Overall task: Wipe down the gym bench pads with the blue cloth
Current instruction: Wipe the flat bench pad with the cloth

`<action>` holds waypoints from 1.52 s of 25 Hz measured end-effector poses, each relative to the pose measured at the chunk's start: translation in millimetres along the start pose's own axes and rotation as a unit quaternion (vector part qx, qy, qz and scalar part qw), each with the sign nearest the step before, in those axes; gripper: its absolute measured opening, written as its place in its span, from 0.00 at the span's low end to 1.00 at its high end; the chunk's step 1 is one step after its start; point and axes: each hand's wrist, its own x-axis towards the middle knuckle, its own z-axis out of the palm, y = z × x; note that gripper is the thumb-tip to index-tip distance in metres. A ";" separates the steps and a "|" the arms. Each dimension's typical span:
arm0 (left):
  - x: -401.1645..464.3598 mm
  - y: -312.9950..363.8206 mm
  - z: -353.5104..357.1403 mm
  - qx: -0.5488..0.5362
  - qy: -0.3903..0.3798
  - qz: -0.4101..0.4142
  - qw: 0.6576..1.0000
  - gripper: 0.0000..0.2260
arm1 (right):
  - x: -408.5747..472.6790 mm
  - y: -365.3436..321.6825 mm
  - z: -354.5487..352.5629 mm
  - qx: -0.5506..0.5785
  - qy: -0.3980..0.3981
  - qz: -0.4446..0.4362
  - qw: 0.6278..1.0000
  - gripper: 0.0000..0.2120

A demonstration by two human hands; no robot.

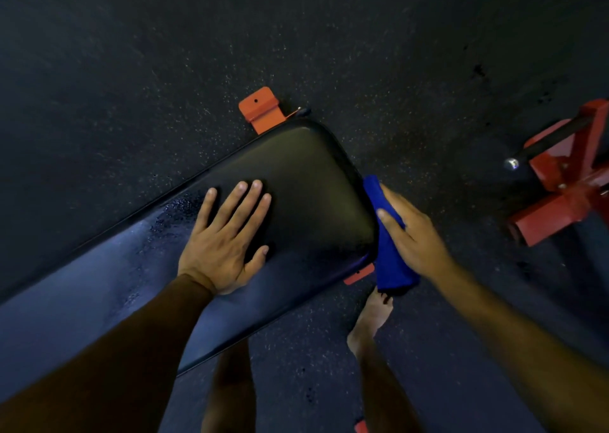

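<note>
The floor (362, 44) is dark speckled rubber and fills the far half of the view. Across it, from the near left toward the centre, runs the black pad (296, 182) of the bench; its rounded end lies at the centre, and fine droplets show on its surface left of the hand resting there. An orange bracket (260, 108) with a small hole sticks out from under the pad's far corner, and a smaller orange tab (357, 276) shows under its near right corner. At the right edge stands a red frame (566, 182) with a dark bar and a shiny bolt end, well apart from the pad.

The left hand (227, 238) lies flat on top of the pad, fingers straight and spread, thumb out to the right; its grip is released, holding nothing. The right hand (410, 231) holds the blue cloth (389, 245), fingers curled over it and pressing it against the right end face of the pad. The cloth is folded into a long strip that hangs down along that end, its lower edge just beside the orange tab. A bare foot (370, 320) stands on the floor below the cloth.
</note>
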 end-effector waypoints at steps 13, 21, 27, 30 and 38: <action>1.4 0.7 -1.6 0.014 0.002 0.005 1.000 0.33 | 181.0 -86.5 -4.7 -0.166 -0.140 -0.160 0.963 0.16; -1.8 2.5 -1.8 0.017 -0.004 0.010 1.000 0.34 | 26.4 5.6 -24.1 0.022 0.225 0.027 0.974 0.18; -4.3 3.6 0.2 0.012 0.003 0.006 1.000 0.33 | -38.7 -4.2 54.1 0.188 0.389 0.127 0.893 0.19; -4.7 3.9 2.9 0.015 0.013 0.005 1.000 0.33 | -29.2 -8.9 87.7 0.231 0.387 0.122 0.884 0.20; -7.0 8.8 3.1 0.030 0.020 -0.002 0.999 0.33 | -46.4 -9.2 91.4 0.297 0.344 0.080 0.887 0.22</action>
